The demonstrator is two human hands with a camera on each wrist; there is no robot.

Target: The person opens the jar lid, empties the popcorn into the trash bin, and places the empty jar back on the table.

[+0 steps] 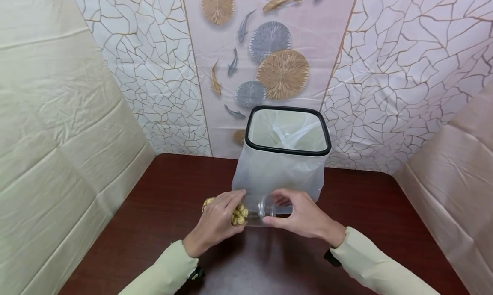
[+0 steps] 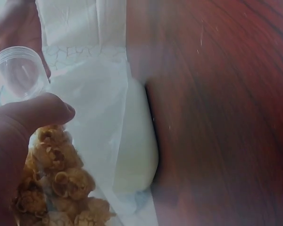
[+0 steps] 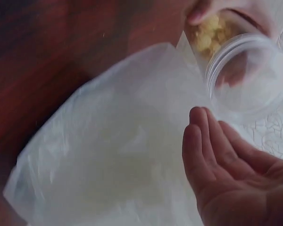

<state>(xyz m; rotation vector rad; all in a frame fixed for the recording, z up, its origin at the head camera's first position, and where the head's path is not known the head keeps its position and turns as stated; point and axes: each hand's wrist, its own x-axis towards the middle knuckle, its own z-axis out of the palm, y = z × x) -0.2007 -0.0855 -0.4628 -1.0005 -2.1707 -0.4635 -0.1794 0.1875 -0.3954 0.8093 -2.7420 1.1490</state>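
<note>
A clear plastic jar lies on its side in the air, in front of the bin, its threaded mouth end pointing right. Yellow-brown popcorn is gathered toward the jar's left end. My left hand grips the jar's body from above, the thumb along its near side. At the mouth end is my right hand, cupped, thumb below and fingers above in the head view. From the right wrist, its fingers look long and loosely bent, just beside the mouth; none curl round the jar.
Right behind the jar stands a white bin with a black rim, lined with a translucent bag that hangs down its outside. The table is dark red-brown wood. Patterned cloth walls off the back, and plain beige cloth the sides.
</note>
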